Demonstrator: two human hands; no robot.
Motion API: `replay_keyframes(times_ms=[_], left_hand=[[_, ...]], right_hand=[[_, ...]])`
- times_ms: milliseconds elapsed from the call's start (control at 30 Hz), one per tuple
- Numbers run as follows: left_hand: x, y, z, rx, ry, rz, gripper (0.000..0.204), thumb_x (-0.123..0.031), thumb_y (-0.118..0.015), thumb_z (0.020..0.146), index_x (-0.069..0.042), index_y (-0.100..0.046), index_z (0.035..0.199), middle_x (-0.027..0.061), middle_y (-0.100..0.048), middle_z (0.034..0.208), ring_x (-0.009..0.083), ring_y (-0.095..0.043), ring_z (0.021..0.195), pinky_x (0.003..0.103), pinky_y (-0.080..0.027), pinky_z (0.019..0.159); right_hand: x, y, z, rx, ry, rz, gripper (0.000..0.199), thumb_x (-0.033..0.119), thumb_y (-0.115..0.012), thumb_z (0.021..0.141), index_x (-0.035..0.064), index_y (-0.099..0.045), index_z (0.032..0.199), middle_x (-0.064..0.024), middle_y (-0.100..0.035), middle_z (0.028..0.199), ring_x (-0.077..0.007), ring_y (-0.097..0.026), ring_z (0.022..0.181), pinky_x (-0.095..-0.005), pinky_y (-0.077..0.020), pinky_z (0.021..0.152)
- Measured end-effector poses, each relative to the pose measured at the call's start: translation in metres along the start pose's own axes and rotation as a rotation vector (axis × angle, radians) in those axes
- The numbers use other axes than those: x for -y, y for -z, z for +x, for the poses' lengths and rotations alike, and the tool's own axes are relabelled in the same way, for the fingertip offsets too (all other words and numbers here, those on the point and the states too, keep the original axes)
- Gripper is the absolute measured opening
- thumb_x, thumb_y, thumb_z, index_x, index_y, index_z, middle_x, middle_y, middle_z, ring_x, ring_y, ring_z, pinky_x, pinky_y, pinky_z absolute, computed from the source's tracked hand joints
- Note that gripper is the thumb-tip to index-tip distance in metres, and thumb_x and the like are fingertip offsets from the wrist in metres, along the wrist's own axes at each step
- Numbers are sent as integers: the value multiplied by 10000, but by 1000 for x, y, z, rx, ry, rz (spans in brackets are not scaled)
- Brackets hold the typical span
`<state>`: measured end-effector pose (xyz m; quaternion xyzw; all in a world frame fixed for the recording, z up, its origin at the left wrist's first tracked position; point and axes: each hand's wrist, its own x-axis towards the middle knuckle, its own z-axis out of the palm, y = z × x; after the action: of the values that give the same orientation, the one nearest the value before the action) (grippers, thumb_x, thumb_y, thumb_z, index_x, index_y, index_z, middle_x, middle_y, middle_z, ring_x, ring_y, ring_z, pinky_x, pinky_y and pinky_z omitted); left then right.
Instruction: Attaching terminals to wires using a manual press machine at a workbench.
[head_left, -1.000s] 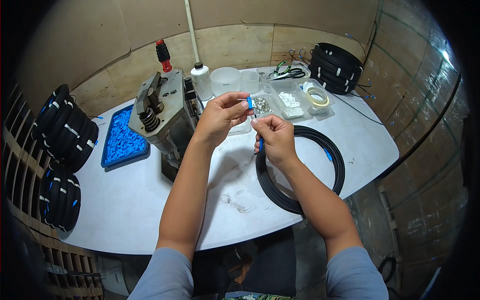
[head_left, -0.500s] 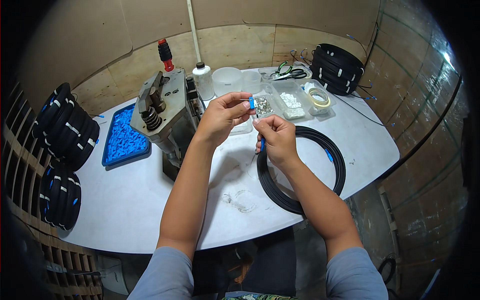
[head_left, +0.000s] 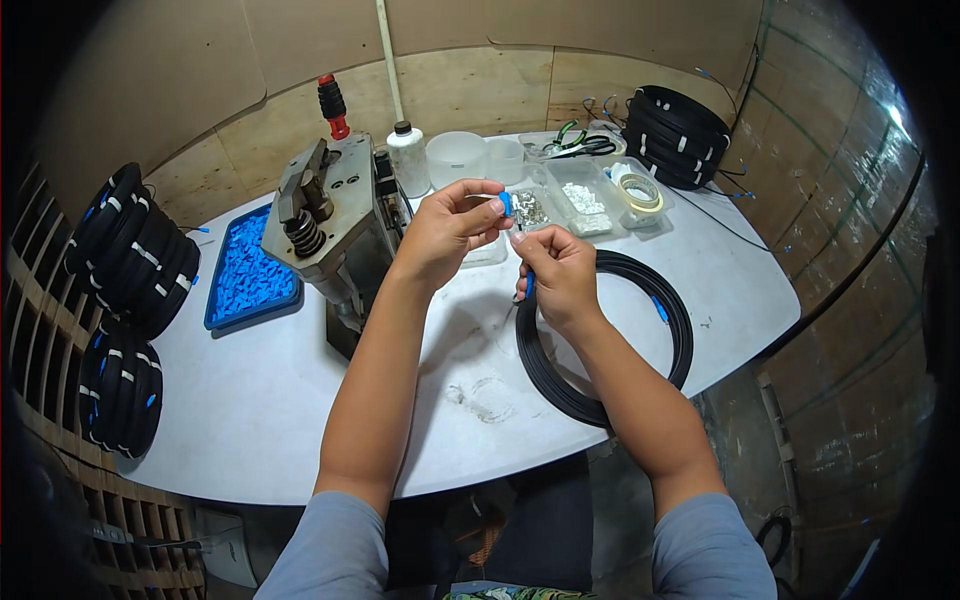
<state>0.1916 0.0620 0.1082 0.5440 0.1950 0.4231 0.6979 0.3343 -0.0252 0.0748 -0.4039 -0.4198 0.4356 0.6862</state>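
My left hand (head_left: 452, 228) is raised over the middle of the table, its thumb and fingers pinching a small blue plastic connector piece (head_left: 505, 205). Just below and to the right, my right hand (head_left: 562, 276) grips a thin black cable near its tip, the fingers closed round it. A blue sleeve (head_left: 529, 286) shows beside those fingers. The cable's tip is close under the blue piece; whether they touch I cannot tell. Beneath my right hand and forearm lies a coil of black cable (head_left: 682, 340), with a blue connector (head_left: 660, 309) on its inner right side.
A metal press (head_left: 350, 200) stands left of my hands, beside a blue tray (head_left: 255, 323) of small blue pieces. Behind my hands are a white bottle (head_left: 408, 165), clear tubs (head_left: 455, 160), small metal parts (head_left: 530, 207), tape rolls (head_left: 640, 190) and scissors (head_left: 585, 148). Cable coils (head_left: 140, 250) stand at both sides.
The blue piece has turned slightly between my left fingers, hiding its pale part. My right hand has shifted a little to the right and keeps its grip.
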Motion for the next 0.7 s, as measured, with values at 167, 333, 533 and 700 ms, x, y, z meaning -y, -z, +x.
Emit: replay_keyframes(times_ms=[167, 333, 533, 700], left_hand=[[-1, -3, 0, -21, -16, 33, 250, -85, -688, 867, -17, -631, 1101, 74, -667, 959, 148, -650, 885, 284, -522, 803], [-3, -3, -1, -13, -29, 31, 257, -75, -690, 863, -9, -635, 1105, 79, -669, 967, 153, -654, 893, 289, -528, 814], [-3, -4, -1, -40, -20, 40, 254, -70, -686, 864, 3, -632, 1101, 90, -671, 963, 160, -659, 885, 286, -533, 802], [-1, -3, -1, -48, -17, 42, 253, -73, -690, 862, 0, -633, 1098, 91, -673, 961, 162, -663, 882, 281, -531, 787]], right_hand=[[-1, 1, 1, -3, 17, -15, 186, 162, -707, 862, 16, -615, 794, -19, -558, 599, -75, -519, 451, -226, -444, 403], [-1, 0, 0, -2, 15, -18, 184, 161, -705, 864, 15, -614, 796, -17, -557, 601, -74, -518, 452, -226, -444, 404], [0, 0, 0, -2, 6, -15, 184, 156, -703, 865, 14, -614, 790, -16, -556, 601, -72, -514, 451, -225, -441, 398], [1, 0, 0, -5, -4, -9, 186, 156, -705, 863, 13, -614, 786, -14, -554, 600, -70, -512, 449, -224, -439, 395]])
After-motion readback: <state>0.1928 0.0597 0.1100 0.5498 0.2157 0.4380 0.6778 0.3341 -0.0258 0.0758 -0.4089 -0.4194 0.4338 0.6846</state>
